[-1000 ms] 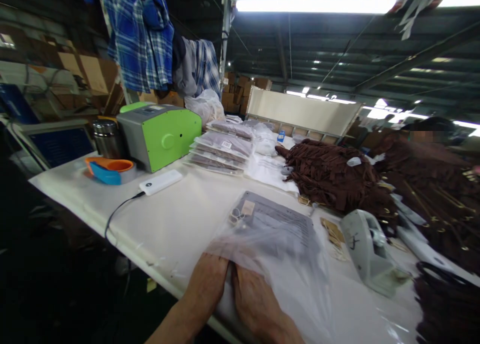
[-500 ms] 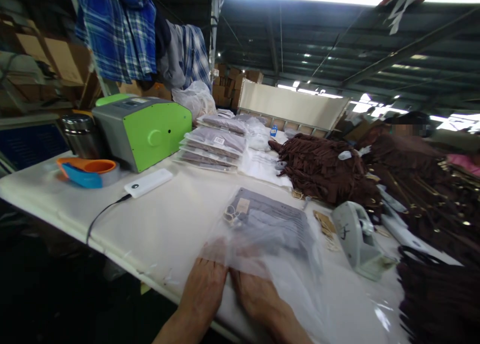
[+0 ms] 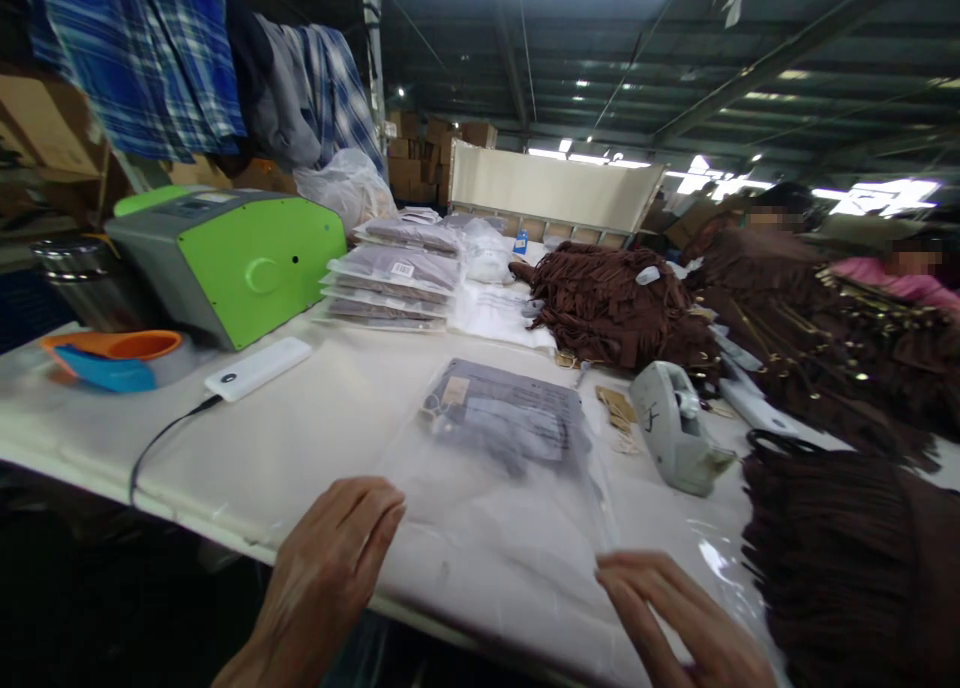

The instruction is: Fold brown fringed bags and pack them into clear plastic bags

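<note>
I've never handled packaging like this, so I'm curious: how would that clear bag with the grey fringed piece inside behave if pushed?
The clear bag would probably crumple at its near end, where thin film lies loose beyond the grey fringed piece. It looks unlikely to roll or tip, since it lies flat on the table.

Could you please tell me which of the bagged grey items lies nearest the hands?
The bagged grey item lying singly on the table, left of the tape dispenser; the others sit stacked beside the green machine.
</note>
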Demonstrator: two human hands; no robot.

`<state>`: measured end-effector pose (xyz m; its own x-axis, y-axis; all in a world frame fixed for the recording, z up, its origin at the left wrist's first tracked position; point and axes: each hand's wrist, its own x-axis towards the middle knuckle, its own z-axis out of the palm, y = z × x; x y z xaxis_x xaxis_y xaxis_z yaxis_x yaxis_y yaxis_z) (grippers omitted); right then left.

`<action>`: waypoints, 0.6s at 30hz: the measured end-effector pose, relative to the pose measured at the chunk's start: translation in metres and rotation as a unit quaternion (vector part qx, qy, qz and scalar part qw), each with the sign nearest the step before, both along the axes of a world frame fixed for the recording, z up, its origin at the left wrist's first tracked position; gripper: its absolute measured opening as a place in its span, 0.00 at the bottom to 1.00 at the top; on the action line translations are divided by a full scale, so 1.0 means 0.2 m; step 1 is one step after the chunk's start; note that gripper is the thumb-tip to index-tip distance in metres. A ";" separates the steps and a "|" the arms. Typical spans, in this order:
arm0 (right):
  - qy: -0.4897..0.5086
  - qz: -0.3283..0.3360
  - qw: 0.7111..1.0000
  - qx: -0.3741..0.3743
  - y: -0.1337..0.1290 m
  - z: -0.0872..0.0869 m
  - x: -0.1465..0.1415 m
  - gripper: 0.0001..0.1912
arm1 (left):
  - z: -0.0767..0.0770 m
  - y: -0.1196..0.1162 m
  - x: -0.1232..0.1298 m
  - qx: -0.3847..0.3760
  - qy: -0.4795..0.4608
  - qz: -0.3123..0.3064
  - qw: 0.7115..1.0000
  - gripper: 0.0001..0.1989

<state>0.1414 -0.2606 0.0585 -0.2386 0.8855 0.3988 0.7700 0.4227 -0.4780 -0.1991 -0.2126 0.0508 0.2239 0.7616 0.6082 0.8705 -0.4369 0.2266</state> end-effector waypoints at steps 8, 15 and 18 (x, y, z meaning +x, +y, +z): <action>-0.002 0.148 0.987 -0.062 0.52 -0.07 -0.45 0.19 | -0.02 0.44 0.28 -0.181 0.161 -0.036 0.970 0.08; -0.057 0.145 0.983 -0.093 0.49 -0.14 -0.38 0.21 | -0.03 0.34 0.15 -0.227 0.152 0.029 0.962 0.07; -0.026 0.171 0.978 -0.120 0.46 -0.06 -0.35 0.17 | 0.03 0.32 0.13 -0.266 0.152 0.085 0.948 0.12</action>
<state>0.0721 -0.1677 0.0475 -0.5517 0.8168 0.1687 0.6289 0.5403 -0.5591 -0.1729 -0.1496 0.0575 0.1741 0.9832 0.0547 0.9785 -0.1789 0.1022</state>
